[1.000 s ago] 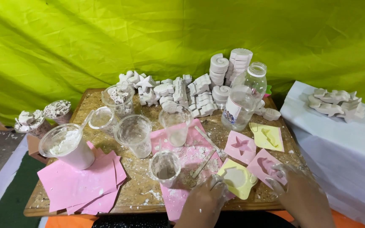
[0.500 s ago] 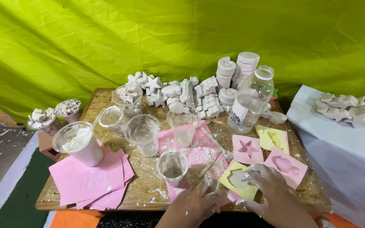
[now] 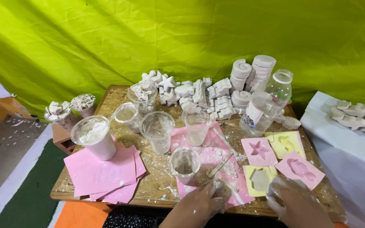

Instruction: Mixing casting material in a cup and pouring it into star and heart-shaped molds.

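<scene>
At desk (image 3: 106, 95) near edge: left hand (image 3: 201, 204) flat, fingers spread, on pink sheet (image 3: 224, 169); right hand (image 3: 294, 198) loosely curled, touching yellow mould (image 3: 260, 179) at its 4 o'clock. Risk: left wrist nudging empty cup (image 3: 184, 162) at 11 o'clock, toppling it; wet fill slopping if mould jolted.

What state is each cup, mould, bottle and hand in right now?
Left hand: open, powder-coated, flat on the pink sheet.
Right hand: open, touching the yellow mould, which is filled white.
Star mould: empty.
Pink mould: empty.
Small cup: upright, residue inside.
White cup: upright, full of powder.
Clear bottle: upright, uncapped.
Stick: lying flat.
</scene>
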